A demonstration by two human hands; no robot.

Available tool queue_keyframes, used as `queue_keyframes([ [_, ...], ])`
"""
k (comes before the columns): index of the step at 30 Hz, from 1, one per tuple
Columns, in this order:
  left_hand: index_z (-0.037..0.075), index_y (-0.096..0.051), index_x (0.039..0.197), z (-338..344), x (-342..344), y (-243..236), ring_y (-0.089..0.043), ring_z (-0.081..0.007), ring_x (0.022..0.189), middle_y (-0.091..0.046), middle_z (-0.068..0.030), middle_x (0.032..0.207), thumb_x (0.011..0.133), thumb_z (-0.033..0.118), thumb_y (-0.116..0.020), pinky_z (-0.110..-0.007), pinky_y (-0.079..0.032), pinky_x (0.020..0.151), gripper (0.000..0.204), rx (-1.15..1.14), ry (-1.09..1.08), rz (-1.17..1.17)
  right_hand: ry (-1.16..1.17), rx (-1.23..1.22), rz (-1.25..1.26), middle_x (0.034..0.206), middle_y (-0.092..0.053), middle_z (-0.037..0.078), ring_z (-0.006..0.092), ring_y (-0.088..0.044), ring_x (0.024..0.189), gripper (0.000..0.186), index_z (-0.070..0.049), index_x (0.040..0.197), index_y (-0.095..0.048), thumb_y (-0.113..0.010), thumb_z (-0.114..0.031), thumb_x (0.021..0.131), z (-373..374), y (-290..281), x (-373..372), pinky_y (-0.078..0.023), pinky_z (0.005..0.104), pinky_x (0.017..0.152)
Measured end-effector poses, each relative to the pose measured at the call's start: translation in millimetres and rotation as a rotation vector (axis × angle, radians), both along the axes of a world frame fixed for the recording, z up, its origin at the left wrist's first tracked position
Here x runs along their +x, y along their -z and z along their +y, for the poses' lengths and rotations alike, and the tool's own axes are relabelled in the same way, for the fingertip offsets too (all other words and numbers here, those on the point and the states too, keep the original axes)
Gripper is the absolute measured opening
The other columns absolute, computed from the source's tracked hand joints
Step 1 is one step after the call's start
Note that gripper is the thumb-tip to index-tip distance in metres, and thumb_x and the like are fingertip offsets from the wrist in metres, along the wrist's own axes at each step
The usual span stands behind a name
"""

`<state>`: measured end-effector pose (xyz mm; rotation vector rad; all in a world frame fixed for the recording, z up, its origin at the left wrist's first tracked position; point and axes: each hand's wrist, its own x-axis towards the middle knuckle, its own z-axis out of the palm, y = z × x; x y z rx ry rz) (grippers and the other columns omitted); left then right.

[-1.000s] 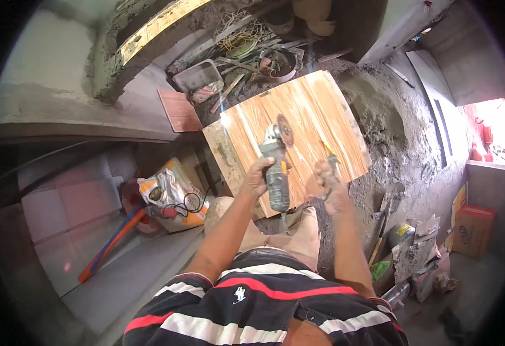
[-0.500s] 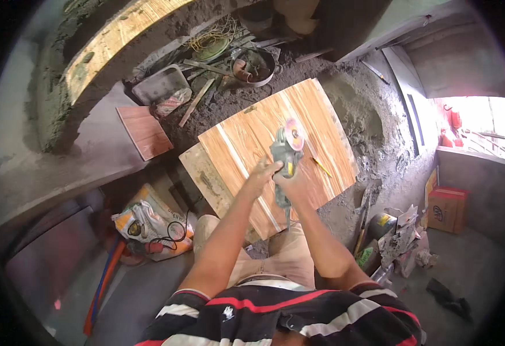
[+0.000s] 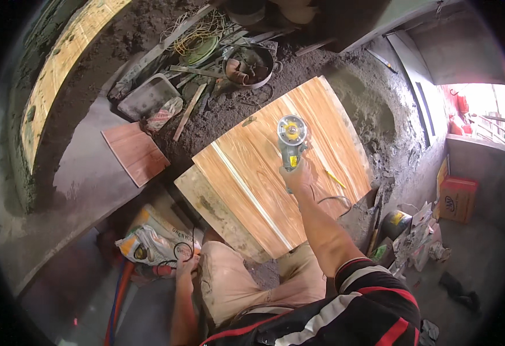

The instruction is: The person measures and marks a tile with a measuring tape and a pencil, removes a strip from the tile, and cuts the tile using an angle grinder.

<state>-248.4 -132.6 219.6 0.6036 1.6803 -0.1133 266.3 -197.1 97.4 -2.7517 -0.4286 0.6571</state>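
My right hand (image 3: 300,176) is wrapped round the body of an angle grinder (image 3: 290,157), held above a wood-patterned tile (image 3: 258,173). The grinder's round disc (image 3: 292,130) faces up, its holes sharply visible. A dark cord (image 3: 339,199) trails from the grinder's lower side over the tile. A yellow pencil (image 3: 336,180) lies on the tile, right of the grinder. Down at the left, beside my knee, my left hand (image 3: 188,269) is closed at a looped black cable (image 3: 176,249) and a red connector (image 3: 163,269) on a printed bag (image 3: 148,236). What its fingers grip is partly hidden.
The tile overlaps a dirty board (image 3: 209,202). A smaller reddish tile (image 3: 137,153) lies at the left, near a grey tray (image 3: 148,98). Beyond are a round pan (image 3: 261,81), wood strips and mud. A cardboard box (image 3: 459,199) and cluttered containers (image 3: 396,222) stand at the right.
My left hand has left the grinder and moved down left to the cable by the bag. The grinder's disc was blurred and now shows clearly. My right hand still holds the grinder.
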Motion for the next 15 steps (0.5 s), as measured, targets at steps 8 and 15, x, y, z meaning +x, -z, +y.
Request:
queue_keyframes([
  [8,0.001,-0.022,0.161,-23.6,3.4,10.2,-0.059,-0.0218,0.119,-0.059,-0.013,0.134,0.09,0.009,-0.074,-0.035,-0.048,0.102,0.088,0.116,-0.095,-0.059,-0.025,0.091,-0.137,0.121,-0.062,0.017,0.0368,-0.058,0.117,0.07,-0.006,0.123,-0.058,-0.083,-0.046,0.072,-19.9,27.7,-0.5,-0.049,0.0528,0.096],
  [15,-0.003,-0.022,0.16,-20.6,-7.8,41.2,-0.059,-0.0232,0.12,-0.062,-0.015,0.131,0.09,0.012,-0.075,-0.036,-0.045,0.105,0.089,0.149,0.15,-0.16,-0.026,-0.055,-0.022,0.133,-0.058,0.018,0.036,-0.053,0.128,0.084,-0.006,0.138,-0.053,-0.082,-0.05,0.073,-19.4,5.8,-0.8,-0.045,0.0535,0.104],
])
